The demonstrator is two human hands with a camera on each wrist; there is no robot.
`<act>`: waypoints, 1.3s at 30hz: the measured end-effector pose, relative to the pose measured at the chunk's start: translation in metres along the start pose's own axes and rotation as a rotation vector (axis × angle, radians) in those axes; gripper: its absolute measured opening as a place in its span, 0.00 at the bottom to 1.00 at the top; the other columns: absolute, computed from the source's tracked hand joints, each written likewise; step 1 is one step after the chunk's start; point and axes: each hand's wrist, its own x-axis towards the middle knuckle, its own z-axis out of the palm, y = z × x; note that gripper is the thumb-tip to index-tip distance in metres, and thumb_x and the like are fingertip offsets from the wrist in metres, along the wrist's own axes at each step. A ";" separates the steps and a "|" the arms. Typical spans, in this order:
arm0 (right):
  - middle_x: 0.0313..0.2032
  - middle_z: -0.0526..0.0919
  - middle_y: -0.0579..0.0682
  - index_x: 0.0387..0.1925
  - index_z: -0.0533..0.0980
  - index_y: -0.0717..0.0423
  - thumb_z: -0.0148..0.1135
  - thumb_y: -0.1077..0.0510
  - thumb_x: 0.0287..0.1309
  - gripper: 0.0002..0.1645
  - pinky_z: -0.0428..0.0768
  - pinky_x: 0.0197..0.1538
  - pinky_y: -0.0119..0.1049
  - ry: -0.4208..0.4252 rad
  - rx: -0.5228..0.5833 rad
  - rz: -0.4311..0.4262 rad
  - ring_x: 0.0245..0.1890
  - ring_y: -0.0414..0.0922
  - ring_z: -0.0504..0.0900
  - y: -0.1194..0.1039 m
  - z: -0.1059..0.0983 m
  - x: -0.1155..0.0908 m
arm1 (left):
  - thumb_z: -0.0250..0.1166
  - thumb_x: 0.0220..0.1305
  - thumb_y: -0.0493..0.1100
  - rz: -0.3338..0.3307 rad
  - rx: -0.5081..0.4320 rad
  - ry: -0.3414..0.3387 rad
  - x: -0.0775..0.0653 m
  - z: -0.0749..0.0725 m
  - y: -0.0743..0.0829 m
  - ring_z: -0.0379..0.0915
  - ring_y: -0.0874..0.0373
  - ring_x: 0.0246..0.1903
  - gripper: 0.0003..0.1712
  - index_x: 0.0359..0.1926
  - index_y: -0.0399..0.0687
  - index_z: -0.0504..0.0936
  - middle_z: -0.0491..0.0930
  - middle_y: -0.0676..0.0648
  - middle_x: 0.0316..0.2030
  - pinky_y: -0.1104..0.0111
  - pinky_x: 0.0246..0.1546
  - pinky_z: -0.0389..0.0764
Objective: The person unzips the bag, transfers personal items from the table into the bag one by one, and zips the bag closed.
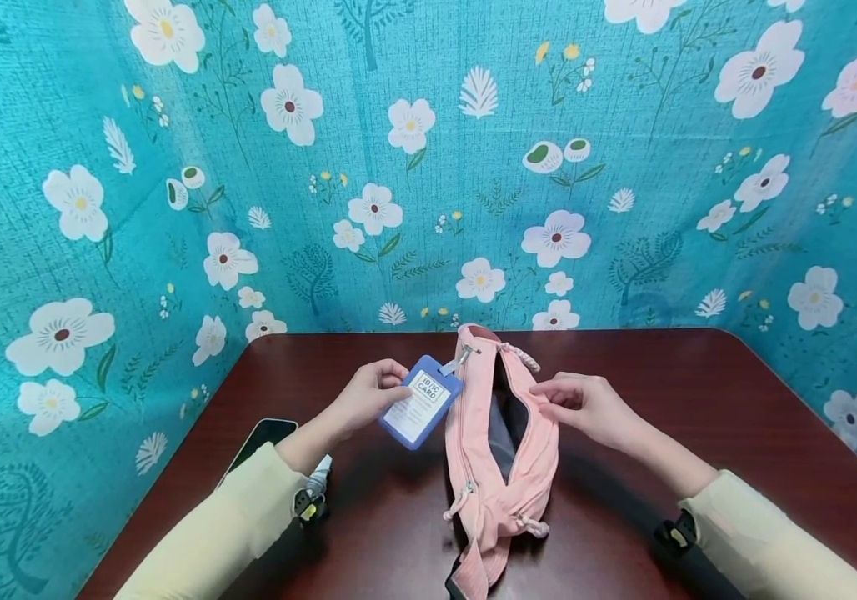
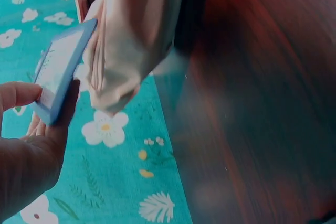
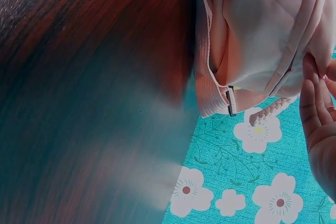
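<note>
My left hand (image 1: 372, 398) pinches a blue badge holder (image 1: 438, 408) with a white "ID/IC CARD" insert, thumb across its front and fingers behind. A short clip strap (image 1: 449, 367) at the holder's top overlaps the upper left side of a pink bag (image 1: 468, 433). That bag lies lengthwise on the table, its main zipper undone and grey lining (image 1: 502, 433) showing. On the opening's right edge, my right hand (image 1: 586, 404) pinches the fabric between thumb and fingers. In the left wrist view the badge holder (image 2: 60, 69) is tilted close beside the bag (image 2: 136, 30).
A dark-screened phone (image 1: 267, 432) lies on the brown table (image 1: 646, 367) at the left, partly behind my left sleeve. Near it is a small whitish tube-like item (image 1: 319, 473), partly hidden by the wrist. A teal flowered cloth (image 1: 428, 167) hangs behind the table.
</note>
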 end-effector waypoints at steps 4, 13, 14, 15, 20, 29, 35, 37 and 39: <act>0.30 0.81 0.46 0.45 0.82 0.65 0.69 0.70 0.53 0.16 0.74 0.25 0.32 -0.002 0.004 -0.004 0.25 0.39 0.78 -0.001 -0.001 0.000 | 0.62 0.62 0.30 0.000 -0.059 -0.027 -0.002 0.007 0.003 0.75 0.57 0.24 0.10 0.43 0.32 0.74 0.81 0.43 0.29 0.69 0.26 0.78; 0.30 0.81 0.42 0.46 0.83 0.59 0.70 0.66 0.53 0.16 0.75 0.26 0.31 -0.011 0.036 -0.005 0.25 0.38 0.78 0.001 -0.002 0.000 | 0.62 0.60 0.25 0.088 -0.097 -0.003 -0.004 0.023 0.004 0.77 0.53 0.30 0.19 0.52 0.38 0.73 0.80 0.40 0.36 0.67 0.31 0.81; 0.30 0.81 0.42 0.46 0.83 0.59 0.70 0.66 0.53 0.16 0.75 0.26 0.31 -0.011 0.039 -0.003 0.25 0.38 0.78 0.001 -0.002 0.000 | 0.61 0.60 0.25 0.109 -0.093 0.003 -0.004 0.025 0.004 0.76 0.53 0.30 0.18 0.51 0.37 0.74 0.80 0.40 0.37 0.67 0.31 0.80; 0.30 0.81 0.42 0.46 0.83 0.59 0.70 0.66 0.54 0.16 0.75 0.26 0.31 -0.010 0.039 -0.005 0.25 0.38 0.78 0.001 -0.002 0.000 | 0.60 0.60 0.25 0.127 -0.086 0.009 -0.005 0.026 0.004 0.76 0.53 0.30 0.16 0.49 0.36 0.77 0.80 0.39 0.37 0.68 0.31 0.80; 0.30 0.81 0.43 0.46 0.83 0.60 0.69 0.67 0.54 0.16 0.75 0.26 0.31 -0.004 0.048 -0.027 0.25 0.38 0.78 0.002 -0.002 0.000 | 0.62 0.60 0.27 0.152 -0.056 0.017 -0.008 0.034 0.005 0.76 0.54 0.29 0.11 0.43 0.36 0.85 0.82 0.40 0.41 0.67 0.30 0.81; 0.30 0.81 0.41 0.46 0.83 0.58 0.69 0.68 0.53 0.16 0.76 0.26 0.32 -0.009 0.061 -0.028 0.25 0.37 0.79 0.003 -0.002 0.000 | 0.68 0.57 0.30 0.178 0.015 0.006 -0.010 0.044 0.004 0.78 0.58 0.26 0.10 0.42 0.36 0.86 0.83 0.42 0.37 0.67 0.28 0.82; 0.30 0.81 0.43 0.46 0.82 0.60 0.69 0.68 0.54 0.16 0.75 0.26 0.31 -0.011 0.059 0.003 0.25 0.38 0.78 0.002 -0.001 0.001 | 0.71 0.55 0.33 0.168 0.094 0.061 -0.004 0.053 0.003 0.72 0.60 0.20 0.06 0.36 0.39 0.86 0.79 0.49 0.24 0.72 0.22 0.75; 0.30 0.81 0.43 0.46 0.82 0.60 0.69 0.68 0.54 0.16 0.76 0.26 0.31 -0.012 0.061 0.011 0.25 0.38 0.78 0.002 -0.001 0.002 | 0.72 0.55 0.33 0.163 0.114 0.075 -0.001 0.057 0.003 0.70 0.60 0.19 0.06 0.35 0.40 0.86 0.77 0.49 0.22 0.73 0.21 0.73; 0.30 0.81 0.43 0.46 0.82 0.60 0.69 0.68 0.54 0.16 0.76 0.26 0.31 -0.011 0.065 0.014 0.25 0.38 0.78 0.001 -0.001 0.002 | 0.71 0.55 0.34 0.157 0.124 0.088 0.001 0.061 0.002 0.69 0.61 0.19 0.05 0.35 0.41 0.86 0.76 0.49 0.21 0.73 0.20 0.71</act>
